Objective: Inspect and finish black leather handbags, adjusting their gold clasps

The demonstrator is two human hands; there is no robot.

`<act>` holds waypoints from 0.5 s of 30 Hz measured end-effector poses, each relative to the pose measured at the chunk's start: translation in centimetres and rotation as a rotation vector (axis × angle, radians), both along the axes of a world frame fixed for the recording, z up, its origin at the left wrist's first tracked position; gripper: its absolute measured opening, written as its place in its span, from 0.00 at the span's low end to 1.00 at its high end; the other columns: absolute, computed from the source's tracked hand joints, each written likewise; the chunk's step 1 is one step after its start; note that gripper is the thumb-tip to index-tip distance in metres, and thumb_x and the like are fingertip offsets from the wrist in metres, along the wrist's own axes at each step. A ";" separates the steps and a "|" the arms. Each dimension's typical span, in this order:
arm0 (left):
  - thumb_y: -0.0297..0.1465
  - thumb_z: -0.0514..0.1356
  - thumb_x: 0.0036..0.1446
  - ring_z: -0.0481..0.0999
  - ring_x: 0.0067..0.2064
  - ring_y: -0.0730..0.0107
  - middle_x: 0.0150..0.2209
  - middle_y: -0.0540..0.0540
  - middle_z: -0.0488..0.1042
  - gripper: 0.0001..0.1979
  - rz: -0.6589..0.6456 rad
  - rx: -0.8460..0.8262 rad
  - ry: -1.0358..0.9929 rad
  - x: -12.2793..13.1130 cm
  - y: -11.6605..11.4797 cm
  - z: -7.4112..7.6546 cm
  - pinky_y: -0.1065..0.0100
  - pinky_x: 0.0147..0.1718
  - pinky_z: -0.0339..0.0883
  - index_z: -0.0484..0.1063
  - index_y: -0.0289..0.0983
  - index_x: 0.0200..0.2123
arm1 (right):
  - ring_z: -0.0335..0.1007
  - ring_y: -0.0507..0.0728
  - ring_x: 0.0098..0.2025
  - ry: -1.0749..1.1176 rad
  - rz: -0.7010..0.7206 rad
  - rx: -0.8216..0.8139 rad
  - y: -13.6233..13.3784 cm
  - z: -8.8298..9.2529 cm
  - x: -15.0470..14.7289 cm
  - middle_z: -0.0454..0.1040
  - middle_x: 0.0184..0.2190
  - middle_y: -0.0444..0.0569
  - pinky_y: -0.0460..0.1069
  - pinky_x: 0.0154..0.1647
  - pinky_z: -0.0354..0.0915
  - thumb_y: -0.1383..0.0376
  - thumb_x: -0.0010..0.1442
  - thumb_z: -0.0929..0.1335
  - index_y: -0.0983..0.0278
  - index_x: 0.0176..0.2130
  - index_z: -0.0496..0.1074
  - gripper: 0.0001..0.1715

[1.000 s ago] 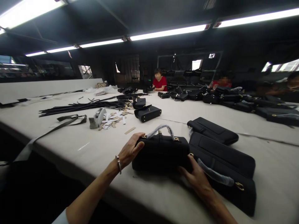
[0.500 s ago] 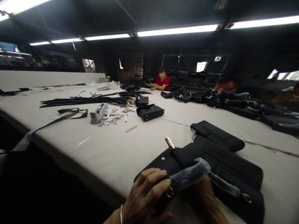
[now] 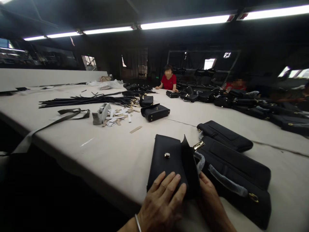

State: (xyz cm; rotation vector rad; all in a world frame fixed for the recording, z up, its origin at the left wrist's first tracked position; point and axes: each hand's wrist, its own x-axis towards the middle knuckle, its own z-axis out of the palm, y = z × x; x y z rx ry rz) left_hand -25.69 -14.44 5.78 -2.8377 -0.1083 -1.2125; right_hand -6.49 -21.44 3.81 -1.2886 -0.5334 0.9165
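Observation:
A black handbag (image 3: 164, 146) with a gold clasp piece on its front lies before me on the pale table. Its flap (image 3: 189, 164) stands lifted on the right side, and a gold buckle tab sticks out past it. My left hand (image 3: 163, 196) rests flat on the bag's front, fingers stretched out. At the flap's right edge, my right hand (image 3: 210, 196) grips the bag, its fingertips partly hidden. Beside it a plastic-wrapped handle shows. Just right lies another black handbag (image 3: 236, 161) with a wrapped handle (image 3: 228, 182) and a gold ring.
Farther off stand a small black bag (image 3: 156, 112), a grey tape dispenser (image 3: 101, 113), card strips (image 3: 118, 116) and a bundle of black straps (image 3: 87, 101). A grey ribbon (image 3: 45, 129) trails over the left edge. Across the table, a person in red (image 3: 169, 80) sits near piled bags (image 3: 231, 100).
The handbag has turned under my hands, and its flap has swung open to the right, uncovering the front and clasp. The buckle tab has moved right. The person opposite has lowered their hands.

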 end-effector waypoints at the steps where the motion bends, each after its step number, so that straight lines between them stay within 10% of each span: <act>1: 0.42 0.55 0.66 0.70 0.59 0.53 0.56 0.34 0.73 0.26 -0.018 -0.067 0.021 -0.4 0.5 0.5 0.53 0.59 0.68 0.64 0.31 0.60 | 0.79 0.66 0.38 0.094 0.006 -0.006 0.1 -0.2 0.0 0.82 0.36 0.50 0.59 0.38 0.76 0.50 0.48 0.75 0.61 0.54 0.70 0.37; 7: 0.26 0.55 0.65 0.77 0.47 0.66 0.46 0.44 0.75 0.11 0.110 -0.475 0.062 0.3 6.3 4.3 0.67 0.47 0.74 0.70 0.39 0.50 | 0.79 0.61 0.33 0.216 0.001 0.020 0.6 -1.5 0.5 0.82 0.38 0.49 0.54 0.35 0.75 0.54 0.48 0.77 0.61 0.59 0.65 0.43; 15: 0.25 0.61 0.60 0.74 0.40 0.63 0.37 0.46 0.75 0.03 0.213 -0.348 0.411 4.7 10.8 5.1 0.65 0.41 0.71 0.73 0.37 0.38 | 0.79 0.66 0.40 0.183 -0.004 0.002 0.4 -1.1 0.2 0.82 0.38 0.51 0.54 0.33 0.74 0.53 0.45 0.78 0.63 0.58 0.65 0.45</act>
